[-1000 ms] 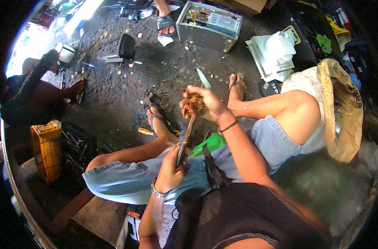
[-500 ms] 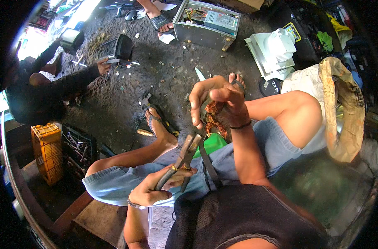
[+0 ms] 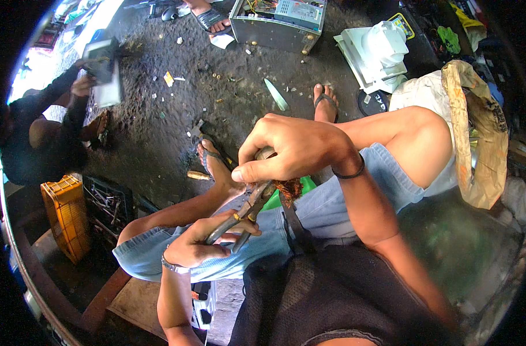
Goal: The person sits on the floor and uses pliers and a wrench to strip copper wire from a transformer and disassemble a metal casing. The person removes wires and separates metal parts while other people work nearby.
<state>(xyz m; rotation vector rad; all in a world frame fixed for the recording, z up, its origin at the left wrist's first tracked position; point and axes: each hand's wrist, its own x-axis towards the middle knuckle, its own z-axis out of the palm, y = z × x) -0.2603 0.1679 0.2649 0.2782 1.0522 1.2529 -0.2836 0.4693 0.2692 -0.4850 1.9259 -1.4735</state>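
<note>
My left hand [image 3: 196, 243] is closed around the handles of a pair of pliers [image 3: 255, 202], whose jaws point up and to the right. The jaws meet the underside of a tangle of copper wire [image 3: 290, 188]. My right hand [image 3: 303, 145], its back turned up, grips that tangle from above. A rounded grey part shows between thumb and fingers; most of the piece is hidden under the hand. Below the wire, a bright green thing [image 3: 273, 199] lies by my lap, with a dark strap [image 3: 295, 222] across it.
A hammer [image 3: 199, 128] lies by my left foot. Beyond are a long pale shard [image 3: 275, 95], an opened computer case [image 3: 274, 36] and a white plastic housing [image 3: 375, 55]. A sack [image 3: 476, 138] stands right, a yellow crate [image 3: 64, 216] left. Another person holds a grey casing [image 3: 104, 72].
My right hand has turned over, palm down, and brought the copper wire down to the pliers' jaws. The other person has lifted a dark casing off the ground.
</note>
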